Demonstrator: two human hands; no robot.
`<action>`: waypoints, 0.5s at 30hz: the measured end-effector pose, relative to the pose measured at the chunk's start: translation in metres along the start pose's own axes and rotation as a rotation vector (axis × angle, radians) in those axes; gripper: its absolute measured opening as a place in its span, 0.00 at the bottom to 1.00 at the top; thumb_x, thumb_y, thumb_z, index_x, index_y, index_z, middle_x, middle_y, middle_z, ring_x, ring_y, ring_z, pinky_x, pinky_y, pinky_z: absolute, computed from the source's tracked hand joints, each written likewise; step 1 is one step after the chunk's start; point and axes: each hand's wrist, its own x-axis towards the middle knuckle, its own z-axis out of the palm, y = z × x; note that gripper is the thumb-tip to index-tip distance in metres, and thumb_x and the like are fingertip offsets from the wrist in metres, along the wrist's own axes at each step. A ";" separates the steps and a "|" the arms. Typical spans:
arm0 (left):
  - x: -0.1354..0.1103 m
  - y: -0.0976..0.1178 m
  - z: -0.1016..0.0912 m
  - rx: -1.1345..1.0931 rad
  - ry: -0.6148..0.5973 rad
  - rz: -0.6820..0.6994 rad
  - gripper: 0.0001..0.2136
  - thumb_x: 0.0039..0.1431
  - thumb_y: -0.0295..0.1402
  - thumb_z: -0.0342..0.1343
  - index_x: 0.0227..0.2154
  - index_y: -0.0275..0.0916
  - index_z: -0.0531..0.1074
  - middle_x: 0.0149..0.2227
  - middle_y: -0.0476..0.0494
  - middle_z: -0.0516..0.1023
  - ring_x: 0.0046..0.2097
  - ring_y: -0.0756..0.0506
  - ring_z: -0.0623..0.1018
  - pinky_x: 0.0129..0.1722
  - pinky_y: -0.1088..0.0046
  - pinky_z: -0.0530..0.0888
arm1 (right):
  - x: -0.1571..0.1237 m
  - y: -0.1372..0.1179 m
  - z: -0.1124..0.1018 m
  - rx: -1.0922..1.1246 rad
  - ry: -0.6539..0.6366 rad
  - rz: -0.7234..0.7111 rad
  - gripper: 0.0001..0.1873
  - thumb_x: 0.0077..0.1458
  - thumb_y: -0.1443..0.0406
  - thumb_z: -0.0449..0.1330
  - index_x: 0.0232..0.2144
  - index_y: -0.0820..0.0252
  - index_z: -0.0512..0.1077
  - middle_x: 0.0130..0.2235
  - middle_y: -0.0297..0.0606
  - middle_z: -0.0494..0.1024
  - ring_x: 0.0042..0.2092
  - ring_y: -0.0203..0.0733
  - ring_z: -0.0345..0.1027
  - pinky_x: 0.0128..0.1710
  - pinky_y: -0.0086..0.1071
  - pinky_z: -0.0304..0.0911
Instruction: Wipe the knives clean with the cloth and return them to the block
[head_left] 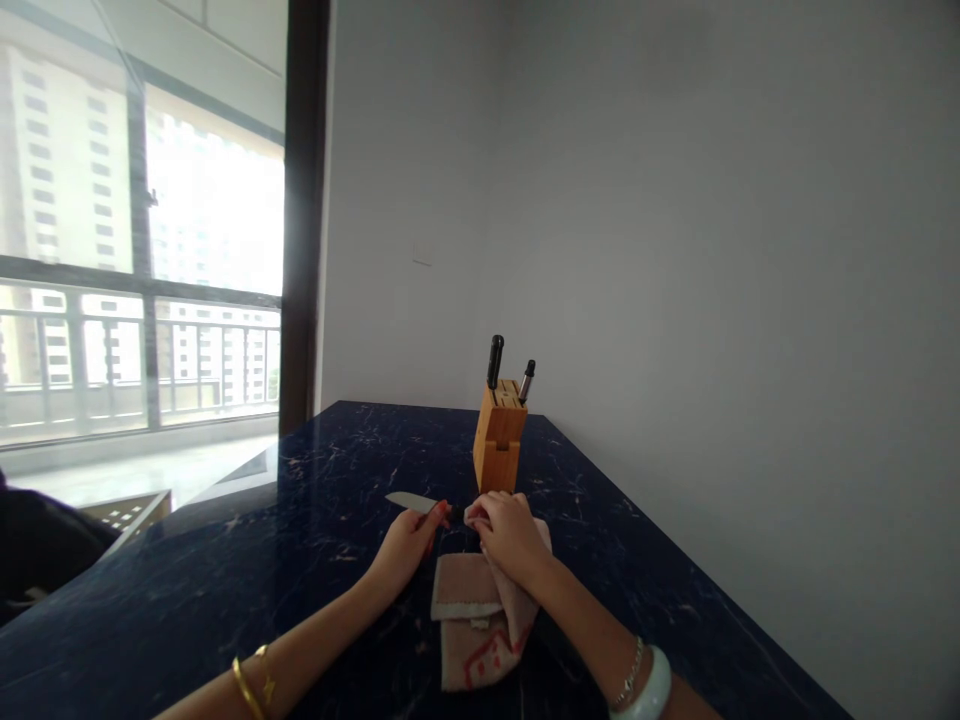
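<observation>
A knife [411,501] lies flat on the dark marbled table [315,500], its blade pointing left. My left hand [409,545] rests on it near where blade meets handle, fingers curled over it. My right hand [510,535] is closed on a pink cloth [472,620] and presses it against the knife's black handle. The cloth hangs down toward me onto the table. Just behind the hands stands a wooden knife block [499,445] with two black handles sticking out of its top.
A grey wall [712,300] runs along the table's right side and the back. A large window with a railing [142,330] fills the left. A dark shape [37,545] sits at the far left edge.
</observation>
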 end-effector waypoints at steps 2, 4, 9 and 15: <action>0.000 0.000 0.001 0.003 -0.015 0.020 0.23 0.48 0.50 0.43 0.21 0.34 0.69 0.10 0.56 0.55 0.15 0.54 0.57 0.17 0.79 0.55 | 0.000 -0.003 -0.002 0.018 0.017 -0.028 0.05 0.49 0.67 0.51 0.29 0.56 0.67 0.33 0.31 0.71 0.38 0.35 0.59 0.38 0.29 0.44; 0.000 0.000 0.002 0.017 -0.015 0.027 0.22 0.48 0.50 0.43 0.20 0.34 0.69 0.10 0.56 0.55 0.15 0.54 0.57 0.17 0.79 0.55 | 0.001 -0.005 -0.003 0.027 0.028 -0.056 0.05 0.50 0.66 0.52 0.30 0.56 0.67 0.33 0.31 0.71 0.38 0.35 0.59 0.38 0.29 0.44; -0.001 0.001 0.002 0.037 -0.018 0.016 0.22 0.49 0.49 0.42 0.18 0.34 0.68 0.10 0.56 0.55 0.15 0.54 0.56 0.17 0.79 0.54 | 0.002 -0.003 -0.002 0.032 0.043 -0.041 0.04 0.49 0.67 0.53 0.30 0.56 0.67 0.33 0.31 0.71 0.38 0.35 0.59 0.38 0.29 0.45; -0.003 0.003 0.001 0.086 -0.010 0.046 0.22 0.49 0.49 0.42 0.17 0.35 0.67 0.10 0.56 0.55 0.16 0.54 0.57 0.18 0.78 0.55 | 0.000 -0.009 -0.004 0.033 0.033 -0.074 0.04 0.49 0.67 0.52 0.29 0.56 0.67 0.32 0.31 0.70 0.37 0.35 0.59 0.38 0.29 0.45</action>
